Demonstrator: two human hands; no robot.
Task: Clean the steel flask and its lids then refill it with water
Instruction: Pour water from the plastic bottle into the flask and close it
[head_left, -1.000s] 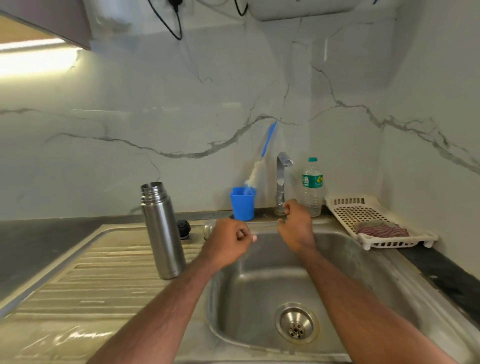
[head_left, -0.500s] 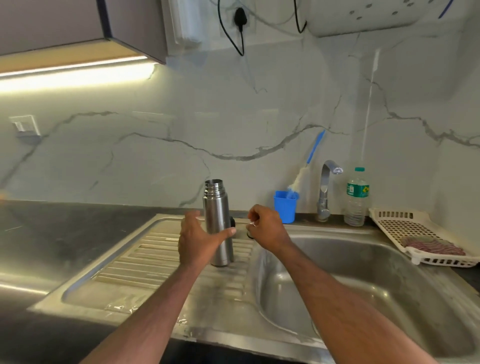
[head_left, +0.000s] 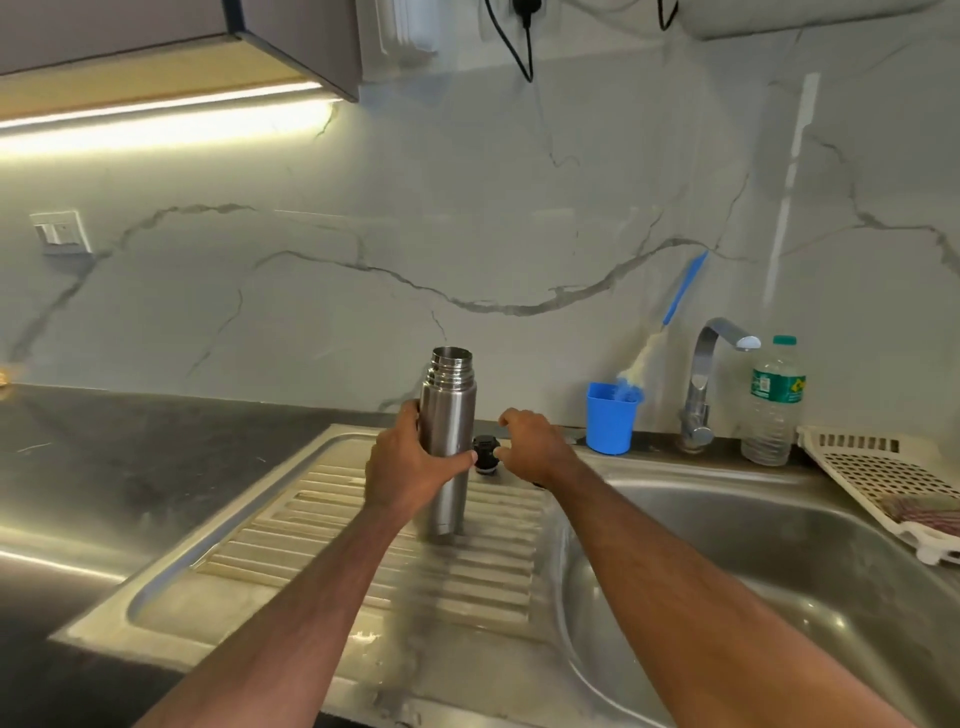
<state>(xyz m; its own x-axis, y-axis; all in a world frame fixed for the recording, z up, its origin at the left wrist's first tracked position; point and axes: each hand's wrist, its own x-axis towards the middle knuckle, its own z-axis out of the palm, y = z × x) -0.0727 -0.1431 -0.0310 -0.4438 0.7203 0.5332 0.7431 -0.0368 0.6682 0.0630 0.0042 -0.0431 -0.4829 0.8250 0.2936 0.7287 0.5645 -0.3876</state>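
Observation:
The steel flask (head_left: 448, 395) stands upright and uncapped on the ribbed drainboard (head_left: 337, 551). My left hand (head_left: 410, 467) grips its body from the left, thumb across the front. Just right of the flask, a small black stopper lid (head_left: 484, 451) sits on the drainboard. My right hand (head_left: 530, 447) hovers beside it with fingers arched; the thumb tip touches the lid's right side and the index finger is above it, apart. The steel cup lid is hidden, possibly behind my right hand.
The sink basin (head_left: 779, 551) lies to the right, with the tap (head_left: 701, 384) behind it. A blue cup (head_left: 610, 421) holds a bottle brush (head_left: 647, 356). A plastic water bottle (head_left: 774, 405) and a white basket (head_left: 878, 473) holding a cloth (head_left: 927, 512) stand at the right.
Both hands moved left from the tap area to the drainboard. My left hand closed around the flask. My right hand came to the black stopper lid.

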